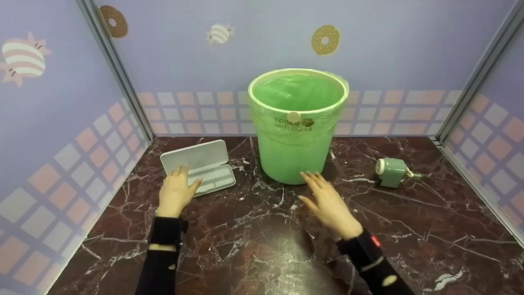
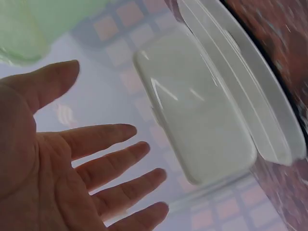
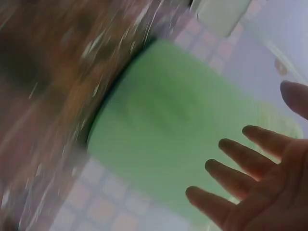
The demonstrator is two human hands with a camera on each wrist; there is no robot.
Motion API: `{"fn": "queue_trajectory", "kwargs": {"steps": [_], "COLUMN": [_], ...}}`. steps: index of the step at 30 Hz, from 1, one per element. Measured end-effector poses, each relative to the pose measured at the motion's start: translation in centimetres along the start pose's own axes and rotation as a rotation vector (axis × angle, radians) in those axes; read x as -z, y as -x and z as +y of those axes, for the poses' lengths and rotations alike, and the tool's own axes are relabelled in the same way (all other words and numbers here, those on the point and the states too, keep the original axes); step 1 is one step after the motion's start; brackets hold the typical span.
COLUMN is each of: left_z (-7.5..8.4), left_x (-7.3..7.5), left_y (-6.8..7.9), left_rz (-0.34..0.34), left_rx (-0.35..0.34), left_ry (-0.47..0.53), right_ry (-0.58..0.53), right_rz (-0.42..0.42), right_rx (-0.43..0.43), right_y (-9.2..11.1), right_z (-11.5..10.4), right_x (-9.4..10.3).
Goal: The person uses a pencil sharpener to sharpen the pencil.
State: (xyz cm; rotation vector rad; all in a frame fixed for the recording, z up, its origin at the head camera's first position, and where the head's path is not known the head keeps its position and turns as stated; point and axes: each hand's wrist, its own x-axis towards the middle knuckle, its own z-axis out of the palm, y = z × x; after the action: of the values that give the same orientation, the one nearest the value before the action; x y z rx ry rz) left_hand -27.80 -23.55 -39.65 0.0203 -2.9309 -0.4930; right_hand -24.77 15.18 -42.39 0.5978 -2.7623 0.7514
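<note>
My left hand (image 1: pixel 176 192) reaches over the front left of an open pencil case (image 1: pixel 213 177), its fingers spread and holding nothing. The case is pale grey-green, with its lid (image 2: pixel 197 101) raised at the back and a divided tray inside. In the left wrist view the fingertips are apart from the lid. My right hand (image 1: pixel 327 203) hovers in front of a green trash can (image 1: pixel 292 157), fingers extended and nothing in them. The right wrist view shows the palm and spread fingers before the can's side wall (image 3: pixel 159 120).
A clear bag (image 1: pixel 301 92) lines the can under its white rim. At the right stands a green hand-crank pencil sharpener (image 1: pixel 391 171). Patterned panels (image 1: pixel 196 65) enclose the dark marble-look tabletop (image 1: pixel 254 229) at the back and both sides.
</note>
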Motion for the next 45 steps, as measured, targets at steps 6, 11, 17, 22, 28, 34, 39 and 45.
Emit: {"fn": "queue_trajectory", "kwargs": {"steps": [6, 11, 17, 22, 28, 34, 39, 45], "left_z": [-2.0, -3.7, -5.3, -6.1, -6.3, -6.5, -6.7, -6.8], "left_x": [0.3, -0.1, -0.8, -1.4, -2.6, -3.5, -3.8, -3.7], "left_y": [-0.1, -0.3, -0.4, -0.6, -1.1, -1.4, -1.5, -1.4], "left_rz": [-0.003, -0.058, -0.062, -0.095, -0.079, -0.039, -0.011, -0.001], "left_rx": [0.089, 0.133, 0.136, 0.134, 0.129, 0.145, 0.166, 0.156], "left_ry": [0.053, 0.079, 0.097, 0.083, 0.09, 0.079, 0.081, 0.066], "right_ry": [-0.174, -0.313, -0.475, -0.553, -0.625, -0.812, -1.014, -1.011], "right_rz": [-0.02, -0.114, -0.255, -0.309, -0.305, -0.306, -0.34, -0.402], "right_rx": [0.06, 0.052, -0.033, -0.109, -0.209, -0.329, -0.39, -0.338], "right_y": [-3.4, -6.3, -8.7, -9.7, -10.6, -11.8, -12.5, -12.3], "right_z": [-2.4, -4.2, -6.7, -8.2, -8.9, -8.2, -7.4, -7.5], "right_x": [-2.5, -5.0, -8.9, -11.6, -13.1, -13.9, -14.5, -15.0]}}
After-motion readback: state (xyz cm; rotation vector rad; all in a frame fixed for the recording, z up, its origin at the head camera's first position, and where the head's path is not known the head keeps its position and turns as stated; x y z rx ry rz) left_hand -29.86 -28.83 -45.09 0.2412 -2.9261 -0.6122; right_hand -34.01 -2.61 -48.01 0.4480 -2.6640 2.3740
